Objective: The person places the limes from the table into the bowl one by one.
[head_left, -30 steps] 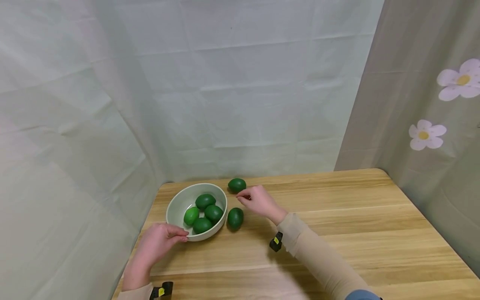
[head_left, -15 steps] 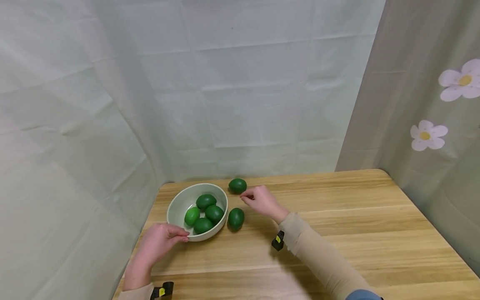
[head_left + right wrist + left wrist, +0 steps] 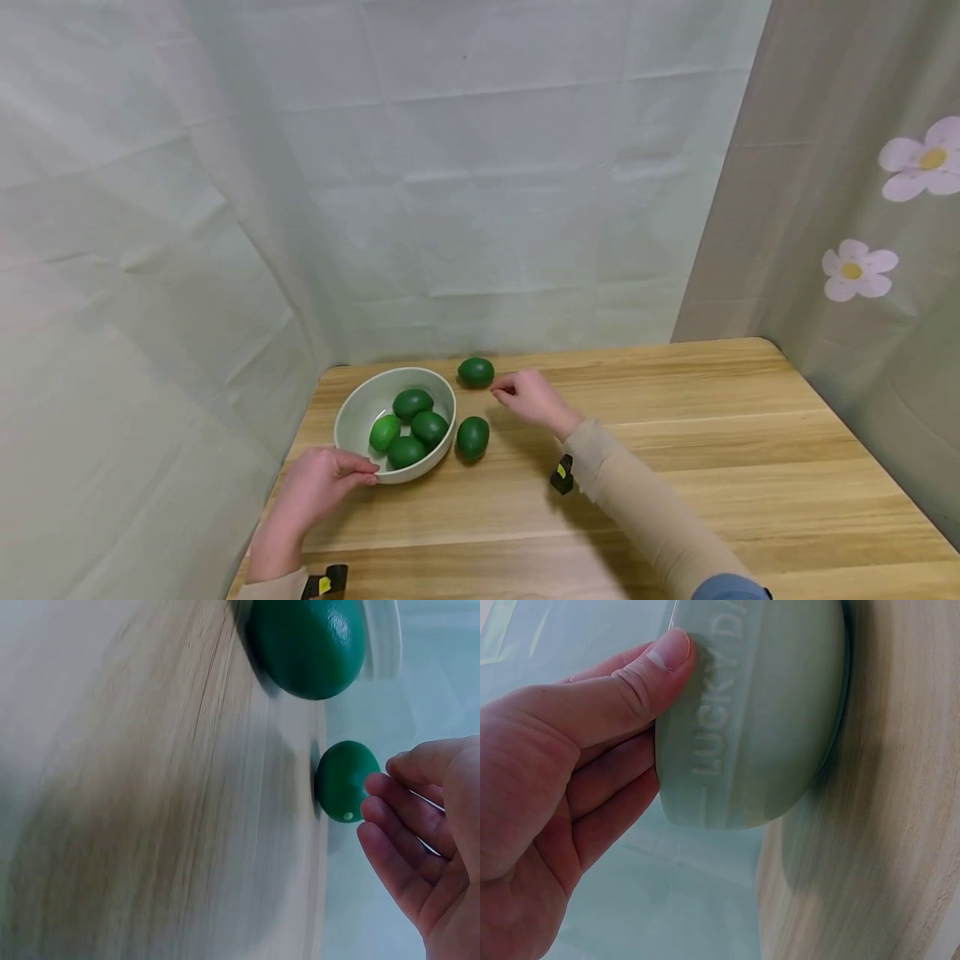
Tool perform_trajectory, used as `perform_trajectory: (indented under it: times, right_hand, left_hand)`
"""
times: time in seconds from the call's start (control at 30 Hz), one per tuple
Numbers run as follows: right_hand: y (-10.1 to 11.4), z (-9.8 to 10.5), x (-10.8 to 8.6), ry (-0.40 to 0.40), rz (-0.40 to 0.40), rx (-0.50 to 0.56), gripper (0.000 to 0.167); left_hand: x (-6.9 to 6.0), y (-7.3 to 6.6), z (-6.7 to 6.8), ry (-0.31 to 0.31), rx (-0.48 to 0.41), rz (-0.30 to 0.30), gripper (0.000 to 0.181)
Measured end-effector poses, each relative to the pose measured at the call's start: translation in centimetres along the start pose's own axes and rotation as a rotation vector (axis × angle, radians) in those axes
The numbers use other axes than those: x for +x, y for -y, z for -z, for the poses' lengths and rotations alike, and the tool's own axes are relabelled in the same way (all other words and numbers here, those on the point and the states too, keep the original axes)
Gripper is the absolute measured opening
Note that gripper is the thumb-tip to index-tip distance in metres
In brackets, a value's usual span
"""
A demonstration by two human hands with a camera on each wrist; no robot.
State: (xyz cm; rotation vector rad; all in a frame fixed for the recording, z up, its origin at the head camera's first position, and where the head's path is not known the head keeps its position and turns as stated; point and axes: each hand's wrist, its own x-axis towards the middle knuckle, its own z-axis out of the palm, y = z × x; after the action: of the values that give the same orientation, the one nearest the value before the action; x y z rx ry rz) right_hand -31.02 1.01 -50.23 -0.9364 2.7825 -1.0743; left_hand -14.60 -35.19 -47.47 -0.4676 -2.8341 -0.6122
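Note:
My left hand (image 3: 318, 487) pinches the near-left rim of a pale green bowl (image 3: 352, 414), thumb outside; raised lettering shows on its wall (image 3: 720, 712). Inside lie several dark green, smooth, avocado-like fruits (image 3: 412, 404) and a brighter green, lime-like one (image 3: 385, 433). Two more dark green fruits are on the table: one (image 3: 472, 438) beside the bowl's right side, another (image 3: 476, 372) near the back edge. My right hand (image 3: 531, 397) hovers just right of the back fruit, fingers loosely bent, holding nothing. In the right wrist view its fingertips (image 3: 373, 782) overlap that fruit (image 3: 345, 784); contact cannot be told.
The wooden table (image 3: 712, 467) stretches away to the right. A pale curtain (image 3: 487, 208) hangs behind its back edge and along the left; a flowered curtain (image 3: 802, 208) hangs at the right. Black wrist cameras (image 3: 562, 474) sit on both wrists.
My right hand has drifted a little to the right, away from the bowl and the two loose fruits. The left hand keeps its hold on the bowl's rim.

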Motion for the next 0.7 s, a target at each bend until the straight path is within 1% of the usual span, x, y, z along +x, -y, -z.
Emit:
perform_trajectory:
  times: [0.13, 0.23, 0.47, 0.7]
  right_hand:
    - [-0.3, 0.1, 0.2, 0.014, -0.022, -0.021, 0.022]
    - [-0.5, 0.2, 0.2, 0.018, -0.022, -0.041, 0.022]
    - [-0.8, 0.4, 0.2, 0.012, -0.004, -0.084, 0.021]
    - [-1.4, 0.2, 0.8, 0.001, -0.029, -0.096, 0.024]
  left_hand:
    - [-0.1, 0.0, 0.0, 0.005, -0.008, 0.006, 0.011]
    - [-0.1, 0.0, -0.1, 0.007, -0.011, 0.01, 0.011]
    - [0.0, 0.0, -0.1, 0.001, -0.011, 0.008, 0.012]
    - [0.1, 0.0, -0.1, 0.001, -0.014, 0.007, 0.012]
